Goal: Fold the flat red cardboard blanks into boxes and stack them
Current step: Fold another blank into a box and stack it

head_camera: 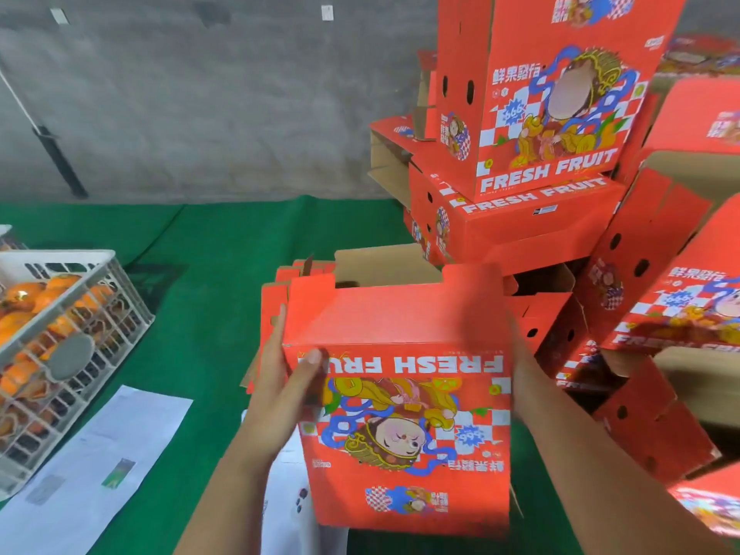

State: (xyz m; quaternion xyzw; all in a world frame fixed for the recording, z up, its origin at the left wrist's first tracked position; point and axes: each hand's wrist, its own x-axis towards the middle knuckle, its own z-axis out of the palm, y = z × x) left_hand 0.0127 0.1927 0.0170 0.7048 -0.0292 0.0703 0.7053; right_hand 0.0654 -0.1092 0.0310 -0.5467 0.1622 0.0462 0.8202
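Hands first: our left hand [280, 378] presses the box [400, 402] on its left edge, thumb over the printed face, and our right hand [520, 378] clamps the opposite edge, so the grip is a two-sided hold on the box. It sits right in front of us above the green bench [224, 250], long axis running away from us, open end with its notched flaps pointing at the stack [532, 154]. That stack lies ahead and to the right, nearer our right hand, so we judge the coming move is a lift up and rightward. Print reads "FRESH FRUIT" (upside down to us, with Chinese characters we cannot make out). Flat blanks [276, 298] lie just behind the box. A crate [80, 298] of oranges stands at the left.
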